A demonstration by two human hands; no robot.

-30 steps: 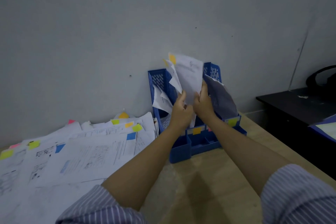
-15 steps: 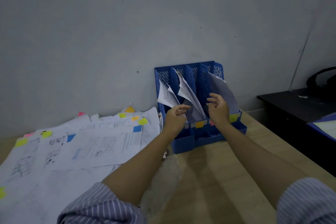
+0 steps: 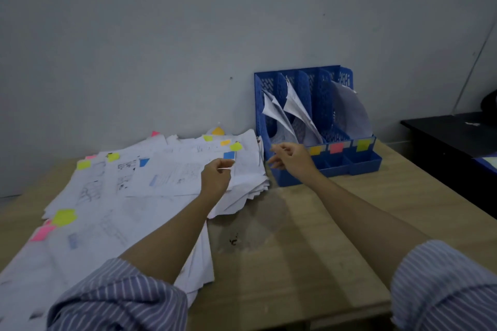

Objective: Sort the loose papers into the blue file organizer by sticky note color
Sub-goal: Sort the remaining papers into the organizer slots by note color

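Head view: wooden table [image 3: 309, 271] against a grey wall [image 3: 161, 35]. Blue file organizer [image 3: 317, 105] stands upright at the back, against the wall, four slots. Sheets lean in the first, second and fourth slot from the left; third looks bare, hard to tell. Front lip carries an orange tab [image 3: 315, 150], pink tab [image 3: 336, 147] and yellow-green tab [image 3: 362, 144].

Loose papers [image 3: 113, 196] spread in a messy pile on the table's left side, right edge just beside the organizer, with yellow, pink, orange and blue sticky notes at the corners.

Left hand [image 3: 216, 175] over the pile, thumb and fingers pinching the edge of the top sheet [image 3: 172, 177], the one with the blue sticky note [image 3: 229, 155]. Right hand [image 3: 291, 157] in the air just in front of the organizer's left slot, fingers loosely curled and apart, holding nothing. Striped sleeves [image 3: 118, 301] at the bottom. Dark desk [image 3: 451, 131] far right.
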